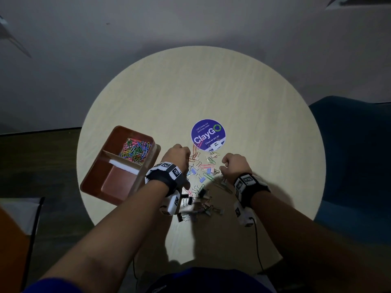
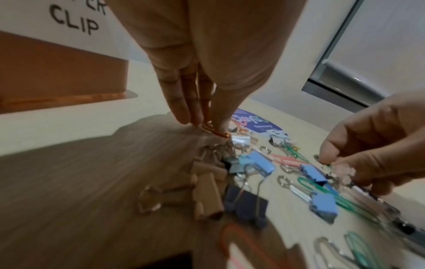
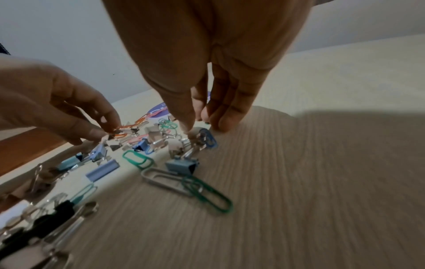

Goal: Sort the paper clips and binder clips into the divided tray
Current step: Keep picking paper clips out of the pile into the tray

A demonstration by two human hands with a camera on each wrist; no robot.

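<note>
A brown divided tray [image 1: 118,180] stands at the table's left; its far compartment holds several coloured paper clips [image 1: 136,149]. A loose pile of paper clips and binder clips [image 1: 203,176] lies in the middle. My left hand [image 1: 178,154] is at the pile's left edge, and its fingertips pinch an orange paper clip [image 2: 215,132] against the table. My right hand [image 1: 232,163] is at the pile's right edge with its fingers curled. Its thumb and fingertips [image 3: 220,125] close round a blue paper clip [image 3: 208,139] that lies among silver binder-clip handles.
A round purple sticker [image 1: 208,134] lies just beyond the pile. The tray's side wall [image 2: 62,72] carries a white label reading CLIP [image 2: 73,23]. A white strip [image 1: 124,167] runs along the tray's divider. A blue chair [image 1: 349,155] stands to the right.
</note>
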